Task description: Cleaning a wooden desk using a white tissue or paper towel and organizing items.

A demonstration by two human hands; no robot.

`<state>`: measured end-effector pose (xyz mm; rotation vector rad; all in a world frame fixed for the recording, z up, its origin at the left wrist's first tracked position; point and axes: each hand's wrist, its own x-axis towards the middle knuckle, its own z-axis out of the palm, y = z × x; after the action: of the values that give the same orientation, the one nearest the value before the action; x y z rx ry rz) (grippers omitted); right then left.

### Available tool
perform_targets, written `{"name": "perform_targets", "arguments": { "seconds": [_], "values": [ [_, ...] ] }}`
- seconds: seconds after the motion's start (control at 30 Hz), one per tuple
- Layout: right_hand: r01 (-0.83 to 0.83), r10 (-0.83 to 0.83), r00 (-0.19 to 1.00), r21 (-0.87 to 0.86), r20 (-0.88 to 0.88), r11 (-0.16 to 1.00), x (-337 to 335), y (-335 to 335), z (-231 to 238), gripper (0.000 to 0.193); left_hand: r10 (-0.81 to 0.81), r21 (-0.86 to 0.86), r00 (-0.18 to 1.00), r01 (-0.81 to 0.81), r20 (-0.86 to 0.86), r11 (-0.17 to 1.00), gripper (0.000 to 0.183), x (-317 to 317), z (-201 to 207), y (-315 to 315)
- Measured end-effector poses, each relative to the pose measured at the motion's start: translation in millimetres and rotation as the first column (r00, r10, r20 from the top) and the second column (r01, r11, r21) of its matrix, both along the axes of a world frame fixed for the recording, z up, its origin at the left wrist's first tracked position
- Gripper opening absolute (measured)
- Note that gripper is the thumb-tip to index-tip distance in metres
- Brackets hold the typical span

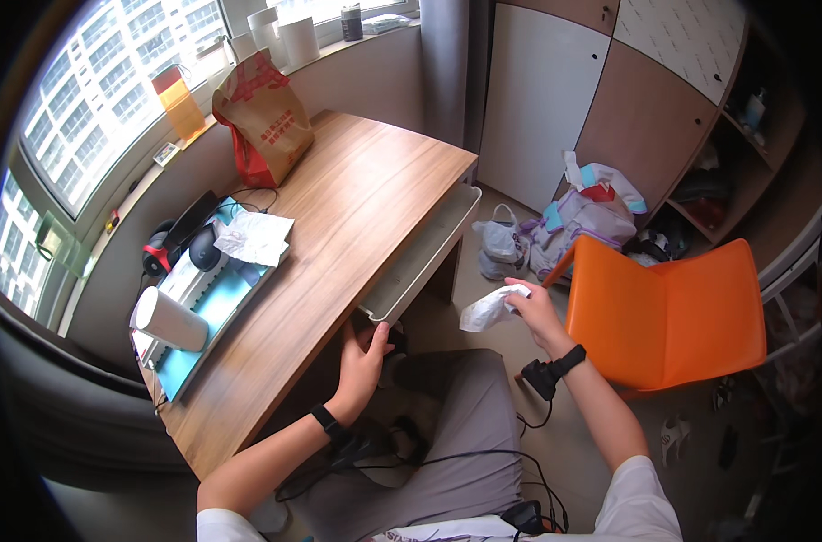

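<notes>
Counter: wooden, running from upper centre to lower left of the frame, set against a curved window. A pale drawer hangs open under its right edge, centre of frame.

Chair: orange, right of centre, on the floor beside the person's right forearm.

Paper bag: brown with red handles, upright at the far end of the counter, upper left.

Tray: teal, at the left edge of the counter, carrying a white cylinder lying on its side and a crumpled white tissue. Headphones lie just beside its far end.

Bags: a heap on the floor, upper centre-right, before the cupboard.

Left hand: centre of frame, fingers curled over the near corner of the drawer, gripping it.

Right hand: right of centre, closed around a crumpled white cloth, held in the air just right of the drawer, apart from it
</notes>
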<state>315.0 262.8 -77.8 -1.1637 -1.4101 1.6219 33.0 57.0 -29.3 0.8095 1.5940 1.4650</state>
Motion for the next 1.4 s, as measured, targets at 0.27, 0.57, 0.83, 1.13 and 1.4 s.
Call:
{"name": "perform_targets", "arguments": {
  "seconds": [0.27,0.57,0.83,1.13,1.4],
  "values": [
    [-0.021,-0.017,0.983,-0.202,-0.184,0.979,11.1,10.1,-9.3,0.023,-0.042,-0.106,0.989,0.057,0.139,0.993,0.076,10.7,2.0,-8.6],
    [0.034,-0.237,0.856,-0.407,-0.460,0.913,-9.0,44.3,-5.3,0.032,-0.046,-0.177,0.970,0.090,0.240,0.980,0.072,27.6,15.4,-4.2],
    [-0.072,-0.246,0.669,-0.391,-0.701,0.918,-77.4,71.5,23.9,0.058,-0.115,-0.205,0.966,0.164,0.230,0.965,0.068,11.2,11.0,-0.3],
    [0.162,-0.319,0.694,-0.291,-0.646,0.943,-94.1,123.3,12.7,0.086,-0.186,-0.219,0.914,0.277,0.361,0.936,0.053,5.6,11.8,13.4],
    [0.193,-0.212,0.921,-0.087,-0.326,0.977,-120.1,133.0,28.0,0.082,-0.216,-0.258,0.904,0.323,0.368,0.911,0.052,-5.5,17.4,8.0]
  ]
}}
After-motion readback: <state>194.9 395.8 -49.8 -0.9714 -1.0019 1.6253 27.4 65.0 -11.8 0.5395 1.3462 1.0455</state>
